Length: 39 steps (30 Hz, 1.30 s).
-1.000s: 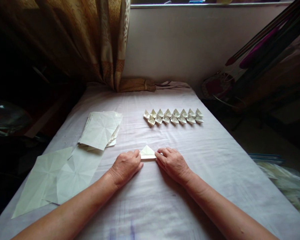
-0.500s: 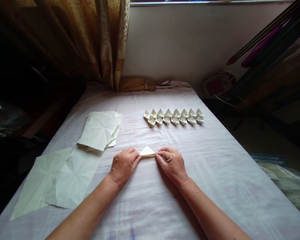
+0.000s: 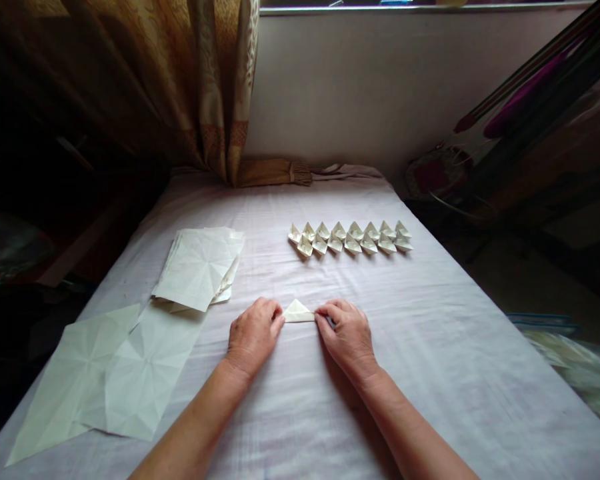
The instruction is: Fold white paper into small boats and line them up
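Between my hands, a small folded paper boat with a pale triangular peak lies close to the sheet-covered surface. My left hand pinches its left end between thumb and fingers. At the opposite end, my right hand grips the right tip the same way. Beyond them stand several small paper boats in two tight, staggered rows. To the left is a stack of creased white paper sheets. Nearer me, loose creased sheets overlap one another.
A pale lilac sheet covers the surface. A gold curtain hangs down to its far left edge, where a folded brown cloth lies. Past the right edge is a clear plastic bag. A wall rises behind.
The view has shifted slightly. The folded paper in my hands now looks flatter along its lower edge, and my left fingers have drawn up more upright at its left end.
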Available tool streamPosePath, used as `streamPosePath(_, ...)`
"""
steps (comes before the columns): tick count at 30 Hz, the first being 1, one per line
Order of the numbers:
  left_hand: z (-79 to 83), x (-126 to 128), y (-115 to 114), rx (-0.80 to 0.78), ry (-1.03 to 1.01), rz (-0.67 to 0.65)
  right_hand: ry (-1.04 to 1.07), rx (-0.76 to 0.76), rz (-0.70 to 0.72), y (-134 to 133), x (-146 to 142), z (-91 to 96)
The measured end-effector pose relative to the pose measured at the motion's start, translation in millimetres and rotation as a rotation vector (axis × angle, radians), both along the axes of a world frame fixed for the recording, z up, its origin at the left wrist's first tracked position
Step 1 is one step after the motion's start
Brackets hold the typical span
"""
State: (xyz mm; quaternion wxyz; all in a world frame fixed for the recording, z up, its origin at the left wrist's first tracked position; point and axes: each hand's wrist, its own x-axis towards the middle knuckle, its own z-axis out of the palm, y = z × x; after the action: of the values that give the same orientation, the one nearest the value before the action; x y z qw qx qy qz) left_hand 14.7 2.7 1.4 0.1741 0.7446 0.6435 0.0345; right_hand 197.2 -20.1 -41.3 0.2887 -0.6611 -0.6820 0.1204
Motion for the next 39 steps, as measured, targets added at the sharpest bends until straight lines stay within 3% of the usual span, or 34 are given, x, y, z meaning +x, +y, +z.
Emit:
streamPosePath(17, 9.0, 3.1, 20.0, -0.087, 0.019, -0.109, -0.108, -0.157, 0.167, 14.6, 8.1, 12.8)
streamPosePath(23, -10.1, -3.0, 5.6, 0.061, -0.097, -0.187, 0.039, 0.011, 0.194, 3.1, 13.5, -2.3)
streamPosePath(28, -25.0, -9.3, -4.7, 0.203, -0.198, -0.218, 0.056, 0.027, 0.188, 1.9, 14.1, -4.9)
streamPosePath(39, -32.5, -13.1, -5.2, 0.22, -0.265, -0.203, 0.072, 0.066, 0.162, 1.0, 15.1, -5.2)
